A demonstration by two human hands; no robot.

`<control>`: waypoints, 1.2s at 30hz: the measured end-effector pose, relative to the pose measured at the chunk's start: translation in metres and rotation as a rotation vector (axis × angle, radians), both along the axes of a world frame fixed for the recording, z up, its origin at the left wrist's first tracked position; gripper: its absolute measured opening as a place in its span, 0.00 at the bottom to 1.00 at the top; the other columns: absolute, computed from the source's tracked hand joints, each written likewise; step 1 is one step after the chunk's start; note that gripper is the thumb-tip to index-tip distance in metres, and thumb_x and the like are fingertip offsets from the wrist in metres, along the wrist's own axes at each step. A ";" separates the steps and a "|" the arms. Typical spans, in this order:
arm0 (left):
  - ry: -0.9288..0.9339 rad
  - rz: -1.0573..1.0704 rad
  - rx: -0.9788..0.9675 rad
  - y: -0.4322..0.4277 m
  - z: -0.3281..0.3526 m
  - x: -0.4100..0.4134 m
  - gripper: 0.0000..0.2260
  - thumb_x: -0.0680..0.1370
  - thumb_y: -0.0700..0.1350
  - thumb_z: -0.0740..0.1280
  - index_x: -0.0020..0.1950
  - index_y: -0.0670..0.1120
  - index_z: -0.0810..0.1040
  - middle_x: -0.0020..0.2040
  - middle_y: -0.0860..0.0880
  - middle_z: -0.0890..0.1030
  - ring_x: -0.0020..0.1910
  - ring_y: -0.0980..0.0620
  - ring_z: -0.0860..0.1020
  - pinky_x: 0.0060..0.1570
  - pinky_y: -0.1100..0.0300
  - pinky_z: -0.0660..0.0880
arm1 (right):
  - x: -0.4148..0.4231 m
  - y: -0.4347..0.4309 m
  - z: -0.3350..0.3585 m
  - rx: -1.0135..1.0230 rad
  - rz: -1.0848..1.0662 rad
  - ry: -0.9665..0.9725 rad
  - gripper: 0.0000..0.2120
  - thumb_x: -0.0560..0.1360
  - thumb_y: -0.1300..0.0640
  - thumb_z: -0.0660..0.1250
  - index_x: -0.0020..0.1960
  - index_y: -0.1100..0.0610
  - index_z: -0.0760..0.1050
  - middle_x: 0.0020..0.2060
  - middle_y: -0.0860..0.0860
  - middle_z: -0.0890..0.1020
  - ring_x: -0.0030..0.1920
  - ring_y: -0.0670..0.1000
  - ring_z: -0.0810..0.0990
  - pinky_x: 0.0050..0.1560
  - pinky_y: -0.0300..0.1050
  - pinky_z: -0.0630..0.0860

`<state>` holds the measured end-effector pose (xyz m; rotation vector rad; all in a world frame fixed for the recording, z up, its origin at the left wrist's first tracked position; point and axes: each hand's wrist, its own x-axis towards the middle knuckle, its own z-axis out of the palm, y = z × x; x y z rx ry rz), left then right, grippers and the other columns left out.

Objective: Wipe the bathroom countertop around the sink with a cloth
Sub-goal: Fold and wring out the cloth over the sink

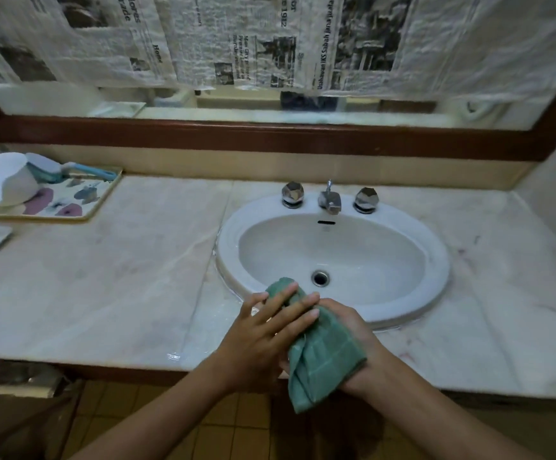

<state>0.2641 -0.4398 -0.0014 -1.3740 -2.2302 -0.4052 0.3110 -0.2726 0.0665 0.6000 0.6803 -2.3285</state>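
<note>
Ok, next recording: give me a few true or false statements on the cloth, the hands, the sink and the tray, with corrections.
1. Both hands hold the green cloth. True: the left hand and right hand grip it together.
2. The cloth lies flat on the countertop. False: it is bunched up at the front rim of the sink.
3. Water runs from the faucet. False: no stream shows.
4. A floral tray sits at the back left. True.
5. The tray is empty. False: a white bowl and blue-handled brush are on it.
</note>
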 end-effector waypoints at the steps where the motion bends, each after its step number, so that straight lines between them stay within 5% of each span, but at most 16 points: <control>1: 0.055 -0.028 0.008 0.011 0.006 -0.009 0.28 0.76 0.53 0.62 0.75 0.48 0.63 0.77 0.48 0.65 0.76 0.44 0.64 0.63 0.43 0.66 | -0.001 0.011 0.006 -0.049 0.008 0.021 0.11 0.74 0.55 0.63 0.48 0.61 0.80 0.34 0.52 0.80 0.33 0.51 0.80 0.38 0.47 0.78; 4: 0.153 -0.127 -0.046 0.046 0.030 -0.033 0.27 0.77 0.53 0.64 0.74 0.47 0.65 0.75 0.47 0.68 0.75 0.44 0.66 0.63 0.44 0.67 | -0.012 0.060 0.014 0.001 0.025 0.061 0.12 0.73 0.53 0.61 0.48 0.60 0.79 0.38 0.53 0.79 0.39 0.52 0.78 0.47 0.47 0.76; 7: 0.160 -0.139 -0.198 0.083 0.053 -0.054 0.31 0.75 0.54 0.66 0.75 0.47 0.63 0.76 0.46 0.67 0.76 0.42 0.63 0.65 0.41 0.65 | -0.025 0.102 0.028 -0.134 0.180 0.140 0.21 0.70 0.53 0.57 0.58 0.59 0.77 0.45 0.55 0.75 0.48 0.57 0.75 0.61 0.61 0.69; 10: 0.182 -0.106 -0.310 0.116 0.072 -0.076 0.32 0.73 0.50 0.67 0.76 0.46 0.62 0.76 0.45 0.66 0.77 0.40 0.59 0.66 0.39 0.63 | -0.048 0.142 0.036 -0.059 0.342 0.195 0.19 0.68 0.56 0.56 0.54 0.62 0.76 0.44 0.57 0.74 0.38 0.56 0.75 0.42 0.52 0.77; 13: 0.194 -0.106 -0.347 0.146 0.086 -0.099 0.32 0.69 0.45 0.69 0.72 0.47 0.63 0.72 0.44 0.71 0.72 0.40 0.67 0.62 0.43 0.67 | -0.076 0.172 0.039 0.030 0.545 0.278 0.13 0.66 0.58 0.64 0.48 0.62 0.71 0.41 0.56 0.73 0.29 0.48 0.66 0.26 0.37 0.64; 16: 0.092 -0.198 -0.232 0.165 0.088 -0.119 0.26 0.67 0.42 0.72 0.62 0.47 0.67 0.53 0.44 0.80 0.46 0.44 0.80 0.42 0.52 0.76 | -0.095 0.178 0.038 0.098 0.672 0.296 0.13 0.65 0.61 0.70 0.37 0.56 0.65 0.28 0.49 0.65 0.24 0.43 0.58 0.22 0.33 0.56; 18: -0.012 -0.174 -0.204 0.169 0.087 -0.127 0.25 0.66 0.43 0.74 0.59 0.48 0.68 0.45 0.47 0.81 0.36 0.45 0.80 0.30 0.55 0.75 | -0.105 0.176 0.039 0.265 0.730 0.314 0.13 0.66 0.63 0.69 0.38 0.54 0.64 0.26 0.47 0.62 0.22 0.42 0.57 0.21 0.33 0.52; 22: -0.040 -0.016 -0.402 0.174 0.083 -0.138 0.24 0.64 0.47 0.74 0.57 0.45 0.73 0.42 0.47 0.84 0.32 0.42 0.81 0.24 0.59 0.71 | -0.125 0.173 0.042 0.678 0.753 0.373 0.12 0.67 0.64 0.69 0.36 0.55 0.66 0.26 0.50 0.63 0.23 0.45 0.58 0.25 0.34 0.52; 27: -0.058 0.300 -0.779 0.193 0.112 -0.146 0.11 0.73 0.48 0.67 0.53 0.46 0.78 0.46 0.46 0.82 0.43 0.41 0.82 0.33 0.57 0.65 | -0.148 0.151 0.043 1.338 0.658 0.515 0.12 0.68 0.65 0.71 0.32 0.58 0.69 0.19 0.53 0.69 0.16 0.50 0.62 0.23 0.33 0.60; 36: -0.556 0.349 -0.708 0.196 0.114 -0.165 0.01 0.74 0.40 0.63 0.43 0.46 0.73 0.44 0.44 0.78 0.39 0.44 0.74 0.36 0.57 0.69 | -0.175 0.135 0.026 1.941 0.592 0.711 0.05 0.65 0.65 0.63 0.34 0.57 0.69 0.31 0.51 0.77 0.31 0.55 0.77 0.27 0.40 0.68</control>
